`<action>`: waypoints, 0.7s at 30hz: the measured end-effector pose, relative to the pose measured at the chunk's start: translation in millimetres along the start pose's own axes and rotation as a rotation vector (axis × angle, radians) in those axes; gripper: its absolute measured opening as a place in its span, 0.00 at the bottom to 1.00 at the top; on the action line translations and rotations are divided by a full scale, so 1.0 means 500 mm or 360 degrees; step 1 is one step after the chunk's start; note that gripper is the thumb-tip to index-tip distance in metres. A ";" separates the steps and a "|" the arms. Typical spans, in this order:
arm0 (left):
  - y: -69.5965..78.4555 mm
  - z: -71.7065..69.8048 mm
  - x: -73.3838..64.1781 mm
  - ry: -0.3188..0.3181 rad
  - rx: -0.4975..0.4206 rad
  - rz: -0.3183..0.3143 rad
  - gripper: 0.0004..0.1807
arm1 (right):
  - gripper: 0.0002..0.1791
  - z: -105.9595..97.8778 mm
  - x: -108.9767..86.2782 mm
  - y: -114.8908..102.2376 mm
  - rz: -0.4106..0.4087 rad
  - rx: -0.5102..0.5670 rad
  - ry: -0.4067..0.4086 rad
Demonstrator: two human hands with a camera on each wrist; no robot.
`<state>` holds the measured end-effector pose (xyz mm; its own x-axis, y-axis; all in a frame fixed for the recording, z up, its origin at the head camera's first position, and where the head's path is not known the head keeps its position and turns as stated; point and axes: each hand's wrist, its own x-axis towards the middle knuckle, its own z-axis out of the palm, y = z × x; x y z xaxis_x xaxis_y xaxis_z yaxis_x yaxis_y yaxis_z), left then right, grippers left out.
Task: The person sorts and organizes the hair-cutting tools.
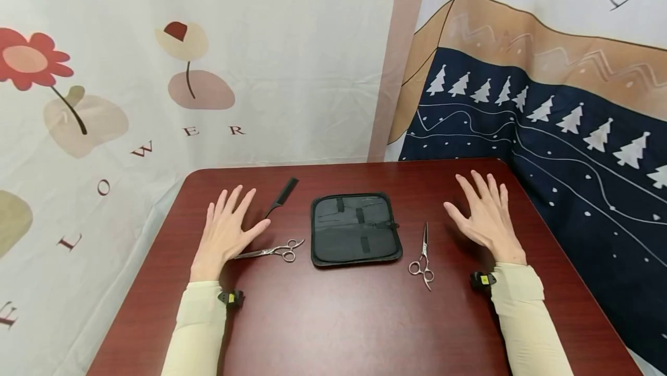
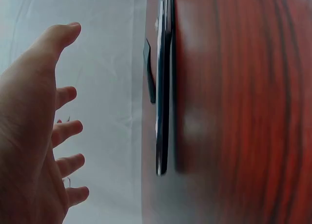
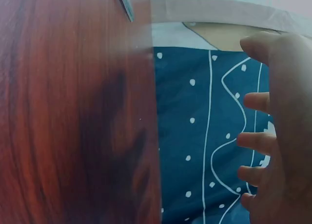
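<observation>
My left hand (image 1: pixel 225 232) is spread above the table's left side, holding nothing. Beside its thumb lies a pair of scissors (image 1: pixel 271 250), the blade tips partly hidden by the hand; in the left wrist view the scissors (image 2: pixel 164 112) run lengthwise along the tabletop. A black comb (image 1: pixel 283 193) with a thin tail rests beyond the thumb. Fingers spread, my right hand (image 1: pixel 487 221) hovers over the right side with nothing in it. Nearest to it is a second pair of scissors (image 1: pixel 424 257), blades pointing away. Between the hands an opened black case (image 1: pixel 339 237) with small elastic loops lies flat.
The dark red wooden table (image 1: pixel 333 329) has rounded far corners. Behind it hangs a pale curtain (image 1: pixel 312 63) with flower prints, and at the right a navy and tan cloth (image 1: pixel 573 150) with white trees. A black wrist camera (image 1: pixel 482 280) sits on the right sleeve.
</observation>
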<state>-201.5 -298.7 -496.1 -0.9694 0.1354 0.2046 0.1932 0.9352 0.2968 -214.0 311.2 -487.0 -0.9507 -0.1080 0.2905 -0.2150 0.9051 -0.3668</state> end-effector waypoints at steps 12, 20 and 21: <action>0.041 0.005 0.011 -0.0040 0.0008 0.0096 0.50 | 0.45 0.012 0.003 -0.016 -0.0108 -0.0076 0.0000; 0.082 0.005 0.020 -0.0080 0.0022 0.0206 0.51 | 0.44 0.016 0.005 -0.024 -0.0173 -0.0109 -0.0027; 0.088 0.006 0.021 -0.0081 0.0024 0.0222 0.51 | 0.44 0.017 0.004 -0.025 -0.0185 -0.0109 -0.0026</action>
<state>-203.6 -255.5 -483.5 -0.9398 0.2802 0.1955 0.3246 0.9109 0.2549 -215.4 296.2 -489.2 -0.9239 -0.2200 0.3131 -0.3087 0.9120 -0.2702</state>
